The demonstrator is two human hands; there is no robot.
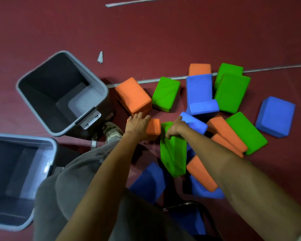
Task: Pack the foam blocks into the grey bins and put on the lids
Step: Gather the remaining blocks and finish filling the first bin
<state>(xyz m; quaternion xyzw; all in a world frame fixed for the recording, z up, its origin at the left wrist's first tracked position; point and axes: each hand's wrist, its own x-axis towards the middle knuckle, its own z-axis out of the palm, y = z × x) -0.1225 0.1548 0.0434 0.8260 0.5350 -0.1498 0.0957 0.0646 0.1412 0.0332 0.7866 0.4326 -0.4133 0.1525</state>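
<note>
Several orange, green and blue foam blocks lie scattered on the dark red floor. My left hand (137,125) grips a small orange block (154,126) from above. My right hand (175,127) is closed on the top edge of a tall green block (173,153), which stands tilted. Two open grey bins stand at the left: one upper left (30,75), one lower left (47,141). Both look hollow inside, with no blocks visible. No lids are in view.
A larger orange block (133,95) lies just beyond my left hand, beside the upper bin. My leg and shoe (111,131) stand between the bins and the pile. Grey tape lines (268,68) cross the floor. A dark metal chair frame (189,206) shows at the bottom.
</note>
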